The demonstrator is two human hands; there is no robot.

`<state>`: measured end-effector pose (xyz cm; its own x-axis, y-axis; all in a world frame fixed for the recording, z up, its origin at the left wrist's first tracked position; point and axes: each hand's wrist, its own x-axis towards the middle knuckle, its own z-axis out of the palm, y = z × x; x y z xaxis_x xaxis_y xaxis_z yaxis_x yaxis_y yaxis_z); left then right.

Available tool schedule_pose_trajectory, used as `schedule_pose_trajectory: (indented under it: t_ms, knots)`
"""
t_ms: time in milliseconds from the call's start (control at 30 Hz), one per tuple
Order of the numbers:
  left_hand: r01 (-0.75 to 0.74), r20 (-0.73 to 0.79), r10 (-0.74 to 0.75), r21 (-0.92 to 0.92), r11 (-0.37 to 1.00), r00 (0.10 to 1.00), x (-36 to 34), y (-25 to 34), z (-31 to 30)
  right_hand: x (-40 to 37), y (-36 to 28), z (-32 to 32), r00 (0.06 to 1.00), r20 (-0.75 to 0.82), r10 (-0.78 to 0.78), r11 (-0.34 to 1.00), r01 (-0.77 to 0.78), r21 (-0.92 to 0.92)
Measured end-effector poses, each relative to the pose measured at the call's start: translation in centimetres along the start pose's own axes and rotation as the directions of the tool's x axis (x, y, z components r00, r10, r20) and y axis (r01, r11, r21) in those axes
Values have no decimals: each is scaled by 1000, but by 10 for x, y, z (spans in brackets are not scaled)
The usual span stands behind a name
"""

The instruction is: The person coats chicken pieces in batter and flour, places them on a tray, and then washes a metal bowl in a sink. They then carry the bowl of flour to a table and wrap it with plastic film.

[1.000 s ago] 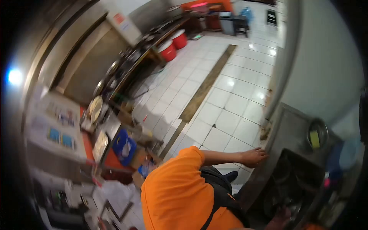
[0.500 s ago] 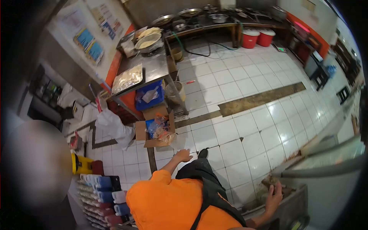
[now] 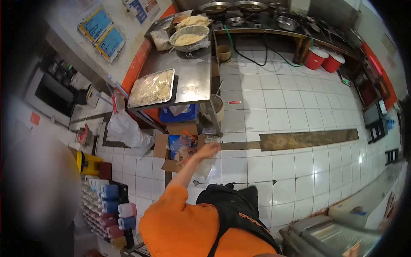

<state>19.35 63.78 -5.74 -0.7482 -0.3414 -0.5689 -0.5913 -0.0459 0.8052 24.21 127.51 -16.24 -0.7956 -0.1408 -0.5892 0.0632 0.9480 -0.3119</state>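
Observation:
My left hand (image 3: 208, 150) is stretched out in front of me, blurred by motion, fingers loosely apart and holding nothing. It hovers over the right edge of an open cardboard box (image 3: 162, 147) on the tiled floor, which holds clear plastic bags (image 3: 182, 145) with coloured contents. My orange sleeve (image 3: 180, 214) and black apron (image 3: 233, 210) fill the bottom of the view. My right hand is out of sight.
A steel table (image 3: 192, 77) beyond the box carries a film-covered tray of food (image 3: 152, 88) and a bowl (image 3: 188, 36). A blue crate (image 3: 177, 113) and a bucket (image 3: 212, 109) sit under it. Jugs (image 3: 109, 205) line the left; a steel counter (image 3: 325, 235) is at bottom right.
My view has swung away from the steel sink toward the table. My right hand left the sink edge and dropped out of view. My left hand has risen toward the cardboard box.

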Motion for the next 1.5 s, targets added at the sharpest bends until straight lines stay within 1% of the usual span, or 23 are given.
schedule_pose_trajectory:
  t_ms: [67,133,267,333,433,467,533,633,733,867,933,967,1000,1033,1067,1133,1167,1200,1267,1333,1400,1467,1500]
  knots:
    - [-61,-141,3,-409,911,990,30,62,-10,18,10,0,993,109,33,999,-31,-20]
    - [-179,-196,70,-622,763,978,70,107,-31,49,14,-18,983,175,58,998,-51,-47]
    - [-321,-315,103,-790,522,944,116,185,-65,145,5,-79,975,211,66,995,-50,-82]
    - [-343,-336,71,-912,224,939,150,199,-97,220,-12,-125,981,189,51,995,-34,-97]
    - [-518,-516,48,-844,140,855,162,259,-120,362,-59,-220,994,109,23,983,-3,-182]
    - [-564,-564,26,-822,84,826,173,260,-133,411,-85,-253,998,-1,-60,958,57,-281]
    - [-629,-630,-23,-777,28,776,218,254,-180,483,-182,-345,994,-2,-110,922,101,-373]
    - [-660,-654,-91,-750,-56,751,251,286,-228,556,-321,-444,901,-265,-344,938,316,-144]
    - [-695,-686,-112,-710,-112,719,302,306,-275,583,-464,-488,769,-453,-451,829,549,106]
    - [-745,-723,-189,-662,-85,664,385,322,-337,631,-597,-470,731,-328,-599,736,663,134]
    - [-712,-661,-289,-692,-122,692,431,320,-366,716,-614,-410,459,-312,-832,459,885,79]
    - [-712,-627,-394,-693,-112,672,451,320,-380,687,-650,-411,678,-56,-733,642,716,272]
    - [-708,-579,-501,-699,-101,643,467,319,-389,681,-674,-400,725,86,-683,705,624,339]
    - [-768,-692,-389,-637,-68,608,479,317,-389,706,-682,-375,663,158,-732,665,644,379]
    - [-778,-698,-394,-623,-78,598,482,335,-392,698,-708,-372,704,256,-662,737,549,395]
    - [-782,-549,-714,-623,4,434,481,354,-385,684,-755,-369,720,303,-625,774,520,360]
    - [-797,-509,-768,-604,-2,388,487,350,-388,687,-775,-366,715,323,-620,779,515,357]
    - [-802,-508,-777,-597,8,371,485,344,-393,692,-796,-362,671,362,-646,763,554,333]
    - [-798,-565,-656,-595,-96,501,486,317,-404,702,-851,-354,608,415,-676,734,601,315]
    - [-846,-569,-694,-521,-112,442,464,337,-395,705,-917,-343,361,436,-825,515,797,314]
    - [-837,-651,-549,-514,-189,524,453,305,-392,686,-998,-337,214,568,-795,493,774,398]
    - [-874,-610,-652,-451,-182,451,430,324,-367,654,-1073,-325,98,621,-778,446,782,435]
    - [-885,-632,-633,-416,-212,448,423,322,-352,634,-1098,-317,62,637,-768,521,639,566]
